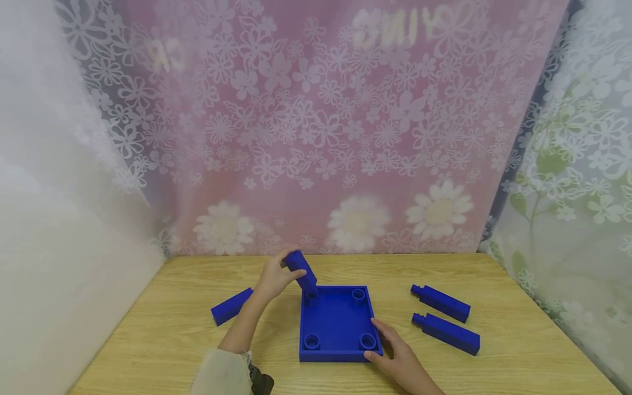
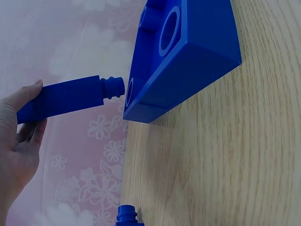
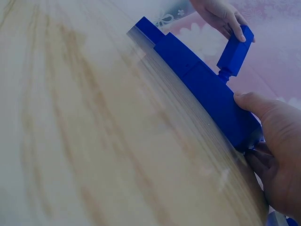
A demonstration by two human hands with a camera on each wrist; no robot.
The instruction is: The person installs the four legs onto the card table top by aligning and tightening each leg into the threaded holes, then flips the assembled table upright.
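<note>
My left hand (image 1: 272, 278) grips a blue square post (image 1: 302, 271) by its upper part, between thumb and fingers. The post tilts, its ridged round end (image 2: 113, 88) pointing down at the far-left socket of a blue square panel (image 1: 337, 318). Whether that end touches the socket cannot be told. The panel lies flat with a raised rim and a round socket in each corner. At its near-right corner my right hand (image 1: 396, 356) holds the panel, thumb (image 3: 249, 102) on the near side and fingers along the right side.
Two more blue posts (image 1: 444, 303) (image 1: 448, 333) lie on the wooden table (image 1: 518, 362) to the right, ridged ends leftward. Another post (image 1: 231, 307) lies at the left, partly behind my left forearm. Flowered pink sheeting (image 1: 316, 137) hangs behind the table; pale sheeting stands at both sides.
</note>
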